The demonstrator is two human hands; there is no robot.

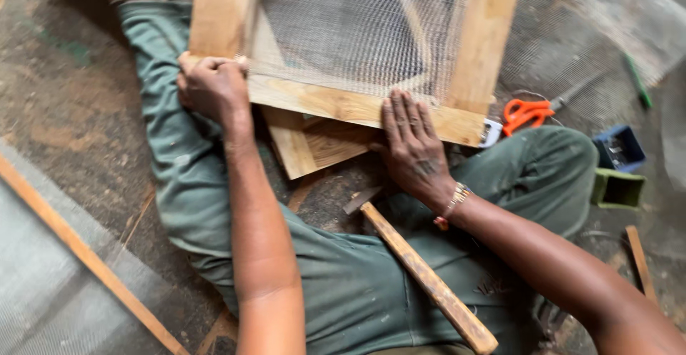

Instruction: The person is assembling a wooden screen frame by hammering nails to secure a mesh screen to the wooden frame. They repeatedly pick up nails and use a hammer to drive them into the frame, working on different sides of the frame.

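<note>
A wooden frame point(343, 103) covered with fine grey mesh point(350, 26) lies on the ground in front of me, between my legs in green trousers. My left hand point(213, 87) grips the frame's near left corner, fingers curled over the mesh edge. My right hand point(413, 144) lies flat, fingers spread, pressing on the frame's near rail. A hammer with a wooden handle point(421, 273) rests across my lap, its head close under my right wrist. Neither hand holds the hammer.
Orange-handled scissors point(525, 112) lie right of the frame beside loose mesh point(607, 33). A blue box point(619, 148) and a green box point(617, 188) sit at far right. Another meshed frame with a wooden strip point(78, 248) lies at lower left. A green pen point(636, 80) lies on the loose mesh.
</note>
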